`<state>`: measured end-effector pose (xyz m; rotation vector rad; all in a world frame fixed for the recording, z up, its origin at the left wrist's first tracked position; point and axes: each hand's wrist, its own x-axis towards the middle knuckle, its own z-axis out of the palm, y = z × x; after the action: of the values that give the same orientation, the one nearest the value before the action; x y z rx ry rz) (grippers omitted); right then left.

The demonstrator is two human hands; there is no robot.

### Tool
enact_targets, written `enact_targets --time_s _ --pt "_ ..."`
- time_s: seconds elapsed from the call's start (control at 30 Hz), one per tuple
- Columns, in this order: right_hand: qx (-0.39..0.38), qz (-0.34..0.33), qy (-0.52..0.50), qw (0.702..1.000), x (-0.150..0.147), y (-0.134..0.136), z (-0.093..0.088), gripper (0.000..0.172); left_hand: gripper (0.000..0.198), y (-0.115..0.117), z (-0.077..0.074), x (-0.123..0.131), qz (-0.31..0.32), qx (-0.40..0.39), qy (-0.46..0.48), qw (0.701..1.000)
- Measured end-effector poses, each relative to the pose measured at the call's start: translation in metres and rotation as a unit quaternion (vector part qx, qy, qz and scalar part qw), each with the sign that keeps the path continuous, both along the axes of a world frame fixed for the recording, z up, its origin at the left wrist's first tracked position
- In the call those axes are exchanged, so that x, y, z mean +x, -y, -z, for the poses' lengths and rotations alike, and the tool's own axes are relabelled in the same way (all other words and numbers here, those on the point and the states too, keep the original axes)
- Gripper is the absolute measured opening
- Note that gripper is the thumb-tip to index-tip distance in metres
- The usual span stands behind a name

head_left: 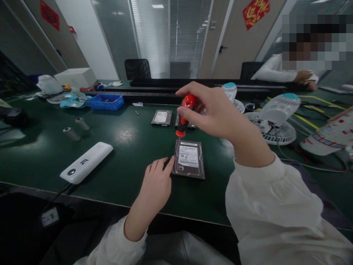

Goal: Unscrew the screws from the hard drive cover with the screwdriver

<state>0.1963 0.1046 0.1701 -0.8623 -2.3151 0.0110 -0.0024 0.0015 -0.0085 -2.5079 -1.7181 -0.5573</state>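
A hard drive (188, 159) lies label side up on the green table in front of me. My right hand (206, 108) grips a red and black screwdriver (182, 127) by its handle, thumb and fingers around it. The shaft points down at the left edge of the drive; whether its tip sits in a screw is too small to tell. My left hand (158, 176) rests on the table at the drive's left side, its index finger stretched out and touching the drive's edge. Behind stands a second hard drive (161, 117); another is partly hidden by the screwdriver.
A white power bank (86, 162) with a cable and two metal cylinders (72, 133) are on the left. Farther back is a blue basket (106, 102). White fans (278, 114) and loose wires crowd the right. Another person (284, 71) sits across the table.
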Motion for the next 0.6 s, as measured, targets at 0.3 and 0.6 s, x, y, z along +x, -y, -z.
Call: enact_targets --time_s 0.3,0.6 --pt "-0.037 -0.077 -0.003 0.996 0.0023 0.0016 -0.0015 0.027 0.06 0.0 -0.0025 0.0002 0.002 -0.004 0.005 1.0" --pt "-0.025 -0.002 0.002 1.0 0.0006 -0.0007 0.0015 0.033 0.061 -0.0002 -0.0039 0.0015 -0.001 -0.011 0.002 1.0"
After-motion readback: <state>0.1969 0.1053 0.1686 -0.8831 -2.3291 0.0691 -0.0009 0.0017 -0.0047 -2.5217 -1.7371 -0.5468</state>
